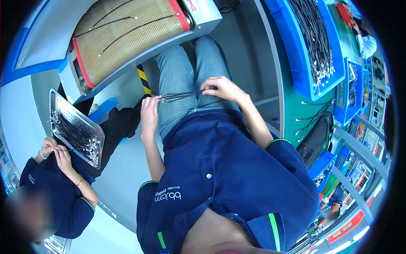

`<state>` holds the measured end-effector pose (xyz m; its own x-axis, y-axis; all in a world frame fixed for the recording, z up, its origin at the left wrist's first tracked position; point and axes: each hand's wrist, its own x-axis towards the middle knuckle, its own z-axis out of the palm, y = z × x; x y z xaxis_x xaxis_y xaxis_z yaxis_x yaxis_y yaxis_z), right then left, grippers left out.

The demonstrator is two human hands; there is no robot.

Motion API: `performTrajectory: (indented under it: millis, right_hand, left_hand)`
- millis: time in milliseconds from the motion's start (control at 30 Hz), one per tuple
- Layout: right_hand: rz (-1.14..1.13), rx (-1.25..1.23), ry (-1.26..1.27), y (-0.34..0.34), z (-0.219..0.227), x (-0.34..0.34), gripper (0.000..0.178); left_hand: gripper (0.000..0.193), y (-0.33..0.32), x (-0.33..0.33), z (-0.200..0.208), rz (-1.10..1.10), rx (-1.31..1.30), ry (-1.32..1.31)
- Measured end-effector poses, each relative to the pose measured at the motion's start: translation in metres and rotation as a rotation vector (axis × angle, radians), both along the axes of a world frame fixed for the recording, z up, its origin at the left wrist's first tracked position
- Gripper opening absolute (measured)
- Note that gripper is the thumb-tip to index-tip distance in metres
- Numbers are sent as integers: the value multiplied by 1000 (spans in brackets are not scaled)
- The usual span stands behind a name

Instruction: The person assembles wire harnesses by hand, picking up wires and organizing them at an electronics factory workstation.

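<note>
A few thin black cables [181, 96] with small pale connectors stretch between my two hands, above my lap. At their left ends, my left hand [149, 113] is closed, its fingertips pinching the connectors. My right hand [223, 89] grips the other end between thumb and fingers, with the palm hiding the cable tips. The bundle lies nearly level and is loosely spread near the left hand. How many cables there are cannot be made out.
Ahead is a conveyor with a tan mesh belt [127, 46] carrying several black cables. At right, a blue bin [298, 80] full of cables stands on a green table [289, 118], beside a black mesh bag [315, 142]. At left, a co-worker handles a cable over a metal tray [101, 146].
</note>
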<state>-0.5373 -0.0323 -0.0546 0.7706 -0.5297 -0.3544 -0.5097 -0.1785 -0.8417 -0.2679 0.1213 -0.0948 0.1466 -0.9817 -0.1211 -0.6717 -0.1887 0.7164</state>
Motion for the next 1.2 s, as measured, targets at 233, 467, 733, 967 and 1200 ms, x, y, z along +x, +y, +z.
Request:
performTrajectory:
  millis: [233,467,733,967,1200]
  right_hand:
    - [23,-236,218,-30,44,-53,16]
    - [25,-343,185,-39,74,-66,14]
    - [170,-426,-163,-15,109,4,17]
    - [54,-447,-240,-15,105,9,10]
    - [106,-535,-316,-13,102,11,11]
  left_hand:
    - [14,-1,-9,38,31,104,37]
    - [13,-13,-33,62,38,124,142]
    - [16,-55,-81,132,-120,-118,252]
    - [14,-54,-69,135,99,109,445]
    - [12,-57,-87,129,73,-47,448]
